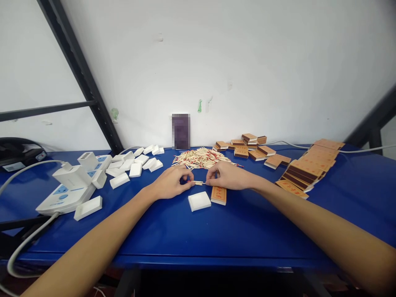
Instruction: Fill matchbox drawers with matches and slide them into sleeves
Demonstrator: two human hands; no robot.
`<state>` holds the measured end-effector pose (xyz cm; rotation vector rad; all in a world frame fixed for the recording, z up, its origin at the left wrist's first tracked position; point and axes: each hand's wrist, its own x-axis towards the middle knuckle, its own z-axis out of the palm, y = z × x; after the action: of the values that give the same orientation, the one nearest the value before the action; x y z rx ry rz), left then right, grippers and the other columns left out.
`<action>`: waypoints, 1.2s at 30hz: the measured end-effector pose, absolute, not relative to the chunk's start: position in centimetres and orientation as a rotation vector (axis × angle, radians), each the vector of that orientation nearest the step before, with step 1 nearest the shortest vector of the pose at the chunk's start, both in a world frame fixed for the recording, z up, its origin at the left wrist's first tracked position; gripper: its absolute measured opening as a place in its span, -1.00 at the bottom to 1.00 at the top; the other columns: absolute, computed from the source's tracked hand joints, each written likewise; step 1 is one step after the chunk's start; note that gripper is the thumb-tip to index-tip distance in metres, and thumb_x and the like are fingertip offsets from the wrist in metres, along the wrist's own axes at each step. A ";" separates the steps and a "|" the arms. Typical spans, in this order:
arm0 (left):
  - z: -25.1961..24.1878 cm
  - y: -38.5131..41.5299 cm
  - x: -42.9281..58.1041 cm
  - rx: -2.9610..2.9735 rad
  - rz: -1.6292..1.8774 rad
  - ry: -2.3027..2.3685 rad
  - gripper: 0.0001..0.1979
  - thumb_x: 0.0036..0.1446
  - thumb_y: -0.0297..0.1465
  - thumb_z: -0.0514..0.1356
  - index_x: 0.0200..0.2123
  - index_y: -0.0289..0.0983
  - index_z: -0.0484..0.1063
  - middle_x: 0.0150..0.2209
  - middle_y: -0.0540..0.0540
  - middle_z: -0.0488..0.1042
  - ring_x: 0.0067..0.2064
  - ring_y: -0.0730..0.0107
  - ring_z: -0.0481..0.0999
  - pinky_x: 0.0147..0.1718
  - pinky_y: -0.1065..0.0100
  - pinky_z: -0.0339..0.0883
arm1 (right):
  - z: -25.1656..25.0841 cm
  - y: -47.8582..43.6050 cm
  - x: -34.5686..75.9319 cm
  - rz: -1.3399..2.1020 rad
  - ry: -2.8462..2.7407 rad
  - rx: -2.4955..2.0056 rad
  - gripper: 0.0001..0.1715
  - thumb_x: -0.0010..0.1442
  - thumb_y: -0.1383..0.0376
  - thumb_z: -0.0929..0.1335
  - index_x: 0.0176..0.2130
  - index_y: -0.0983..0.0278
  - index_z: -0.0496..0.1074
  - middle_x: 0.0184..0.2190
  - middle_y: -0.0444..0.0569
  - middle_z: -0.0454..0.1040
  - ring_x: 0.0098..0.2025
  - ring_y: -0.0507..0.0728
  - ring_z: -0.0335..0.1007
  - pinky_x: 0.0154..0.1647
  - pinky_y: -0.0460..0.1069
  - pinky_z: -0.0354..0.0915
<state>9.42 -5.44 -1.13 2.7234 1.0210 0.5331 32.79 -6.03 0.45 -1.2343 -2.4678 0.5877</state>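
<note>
My left hand pinches a few matchsticks between thumb and fingertips, low over the blue table. Their red heads are at my fingers and the pale ends point right. Facing it, my right hand has its fingers curled together at those pale ends; anything inside them is hidden. Just in front of my hands lies a white matchbox tray. Beside the tray is an orange matchbox sleeve, partly under my right hand. A heap of loose red-tipped matches spreads behind both hands.
White trays lie scattered at left, near a power strip with plugs and cables. Orange matchboxes are piled at the back right. Rows of sleeves lean further right. A pixelated dark rectangle stands against the wall.
</note>
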 end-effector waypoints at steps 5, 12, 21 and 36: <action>-1.1 -5.5 9.6 2.736 0.532 1.010 -0.83 0.20 -0.28 0.14 -0.29 -0.24 0.46 -0.39 -0.02 0.39 -0.34 0.40 0.36 -0.34 0.39 0.18 | 0.1 -5.9 32.3 0.727 -2.403 -1.284 -0.80 0.04 0.31 0.34 -0.41 0.30 0.59 -0.46 -0.09 0.58 -0.41 0.05 0.41 -0.42 -0.11 0.23; -1.1 -5.6 9.9 2.759 0.549 0.980 -0.86 0.20 -0.33 0.13 -0.29 -0.24 0.45 -0.40 0.00 0.40 -0.32 0.39 0.37 -0.31 0.37 0.20 | -0.2 -6.3 31.5 0.733 -2.376 -1.318 -0.78 0.04 0.30 0.32 -0.40 0.34 0.56 -0.49 -0.08 0.54 -0.45 0.04 0.35 -0.46 -0.09 0.18; -1.0 -5.5 9.8 2.759 0.546 0.982 -0.88 0.17 -0.34 0.14 -0.34 -0.25 0.43 -0.41 0.00 0.37 -0.34 0.41 0.35 -0.33 0.37 0.18 | 0.5 -6.5 32.4 0.833 -2.421 -1.274 -0.84 0.02 0.34 0.31 -0.40 0.31 0.49 -0.50 -0.10 0.48 -0.47 0.03 0.32 -0.48 -0.10 0.17; -1.0 -5.2 9.9 2.729 0.531 0.965 -0.84 0.21 -0.29 0.11 -0.31 -0.25 0.40 -0.41 0.01 0.34 -0.39 0.43 0.33 -0.38 0.38 0.17 | -0.1 -6.4 31.5 0.861 -2.324 -1.302 -0.81 0.07 0.34 0.33 -0.36 0.33 0.55 -0.46 -0.07 0.53 -0.44 0.04 0.35 -0.44 -0.09 0.19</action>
<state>9.91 -5.18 -1.04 2.7287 0.9649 0.5309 31.47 -6.37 -0.09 -1.3024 -2.3237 0.8609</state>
